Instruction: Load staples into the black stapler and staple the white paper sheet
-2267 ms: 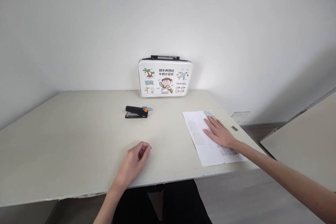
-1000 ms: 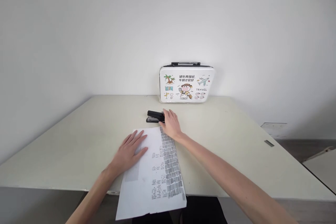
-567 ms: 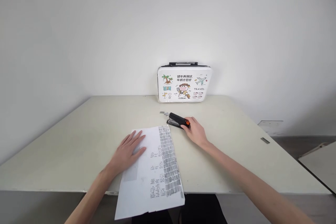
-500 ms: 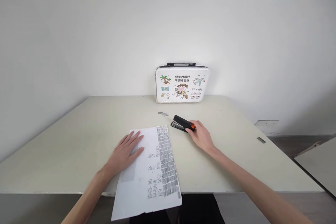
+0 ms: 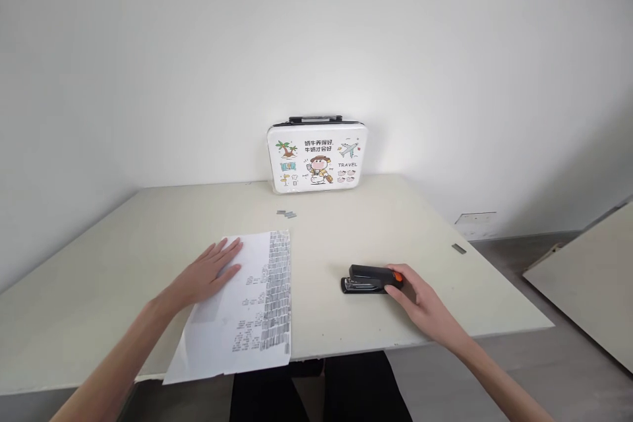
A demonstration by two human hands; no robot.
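Observation:
My left hand (image 5: pixel 210 273) lies flat with fingers spread on a white printed sheet of paper (image 5: pixel 250 290), which hangs a little over the table's front edge. Dense grey printed bars run down the right side of the sheet. To the right of the paper, my right hand (image 5: pixel 418 297) grips the rear end of a black stapler (image 5: pixel 370 279) with an orange part. The stapler's front points left, towards the paper but apart from it, and its jaws are apart. Strips of staples (image 5: pixel 286 213) lie beyond the paper's top edge.
A white case (image 5: pixel 316 158) with cartoon prints and a black handle stands against the wall at the table's back. Another staple strip (image 5: pixel 459 248) lies near the right edge of the pale table (image 5: pixel 326 231). A wall plate (image 5: pixel 475 218) is at right.
My right hand has drawn the stapler nearer to me and away from the paper, turning it more level. My left hand stays on the paper. The view has shifted to the right.

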